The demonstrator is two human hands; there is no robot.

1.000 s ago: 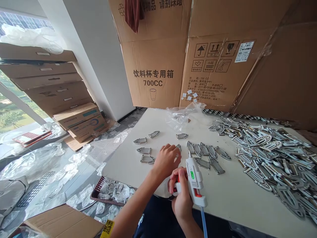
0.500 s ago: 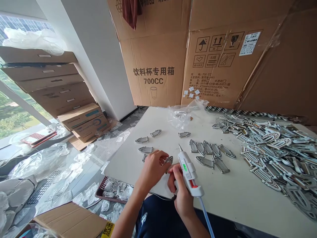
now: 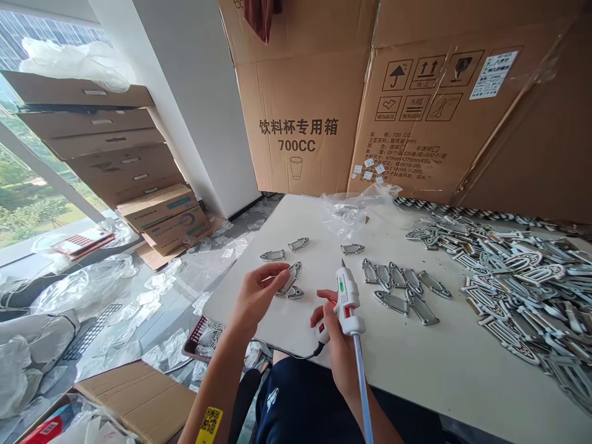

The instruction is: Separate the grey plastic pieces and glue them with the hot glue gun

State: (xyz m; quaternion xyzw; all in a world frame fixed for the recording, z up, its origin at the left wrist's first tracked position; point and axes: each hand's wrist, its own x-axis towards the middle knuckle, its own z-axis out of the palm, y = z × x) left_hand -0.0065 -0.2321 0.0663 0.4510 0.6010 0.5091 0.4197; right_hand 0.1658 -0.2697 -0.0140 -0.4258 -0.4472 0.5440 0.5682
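Tightly, the right hand (image 3: 338,348) closes around the white hot glue gun (image 3: 348,302), its nozzle pointing up and clear of the tabletop, a long pale-blue glue stick (image 3: 363,385) running down past the table edge and a thin black cable (image 3: 296,356) curving away below. Just across a narrow stretch of table, the left hand (image 3: 254,297) reaches out with fingers close together, their tips at the upper edge of a grey frame-shaped piece (image 3: 290,277); whether they pinch it or merely touch it cannot be told from this angle. That piece sits tilted above a second one (image 3: 295,293) lying on the white tabletop (image 3: 444,364), directly in front of the person. No glue can be made out on either. Around them, a dozen such pieces in all lie singly: three spaced toward the far side and seven grouped right of the gun, several side by side. Beyond these, a far larger heap of overlapping pieces (image 3: 522,290) covers the right end of the table, so only a small share has been set apart. A crumpled clear plastic bag (image 3: 349,213) lies at the far edge, beneath a wall of flattened cardboard cartons (image 3: 298,132). More pieces sit in a dark tray (image 3: 198,339) on the plastic-strewn floor, left of the table.
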